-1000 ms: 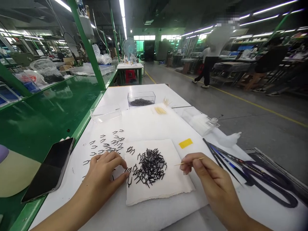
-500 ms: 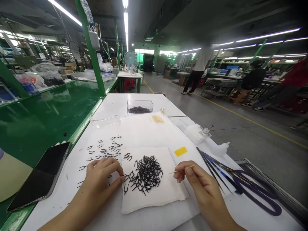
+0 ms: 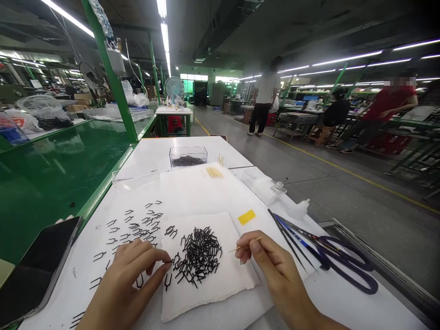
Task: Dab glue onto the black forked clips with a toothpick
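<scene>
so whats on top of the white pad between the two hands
On the white pad lies a heap of small black forked pieces, with a few loose ones toward the pad's left edge. The heap hides the surface beneath it and its own lower pieces.

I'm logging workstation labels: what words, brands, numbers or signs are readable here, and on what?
No text can be read.
Scissors: marks near the pivot, too small to read.
Red-and-white plastic bag, far left: too blurred to tell any lettering.
Phone: dark screen, no lettering visible.
</scene>
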Available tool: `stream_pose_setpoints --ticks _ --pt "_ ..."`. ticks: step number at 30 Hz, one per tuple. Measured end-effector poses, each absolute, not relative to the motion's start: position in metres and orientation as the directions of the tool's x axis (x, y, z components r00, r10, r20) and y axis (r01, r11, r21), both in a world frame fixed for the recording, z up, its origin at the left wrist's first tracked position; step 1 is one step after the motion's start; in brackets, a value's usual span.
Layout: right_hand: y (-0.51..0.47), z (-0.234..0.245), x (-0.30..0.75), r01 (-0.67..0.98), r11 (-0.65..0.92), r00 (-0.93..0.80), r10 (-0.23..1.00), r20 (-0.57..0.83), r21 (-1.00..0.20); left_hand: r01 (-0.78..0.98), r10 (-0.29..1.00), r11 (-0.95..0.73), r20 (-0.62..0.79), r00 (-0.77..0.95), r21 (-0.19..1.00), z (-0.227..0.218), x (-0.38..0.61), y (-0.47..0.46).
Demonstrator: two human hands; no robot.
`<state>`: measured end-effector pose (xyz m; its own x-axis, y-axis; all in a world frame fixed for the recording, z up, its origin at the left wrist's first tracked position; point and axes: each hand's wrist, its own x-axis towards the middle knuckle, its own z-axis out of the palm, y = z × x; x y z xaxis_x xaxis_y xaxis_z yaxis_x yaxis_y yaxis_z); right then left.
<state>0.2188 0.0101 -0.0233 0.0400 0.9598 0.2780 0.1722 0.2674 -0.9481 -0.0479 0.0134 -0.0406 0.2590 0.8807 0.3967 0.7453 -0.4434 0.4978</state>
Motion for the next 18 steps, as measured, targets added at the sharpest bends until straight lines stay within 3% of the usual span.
stream_pose_setpoints --ticks 6,18 --pt "0.0095 -0.0232 0.2207 0.177 0.280 0.053 0.955 0.293 -0.944 0.706 0.740 -0.631 0.520 0.426 0.320 -0.0392 -0.0487 0.0079" --pt "0.0096 -0.0275 0.2217 0.198 0.303 0.047 0.947 0.318 -0.932 0.606 0.690 -0.704 0.558 0.462 0.370 -0.0440 -0.0435 0.0031"
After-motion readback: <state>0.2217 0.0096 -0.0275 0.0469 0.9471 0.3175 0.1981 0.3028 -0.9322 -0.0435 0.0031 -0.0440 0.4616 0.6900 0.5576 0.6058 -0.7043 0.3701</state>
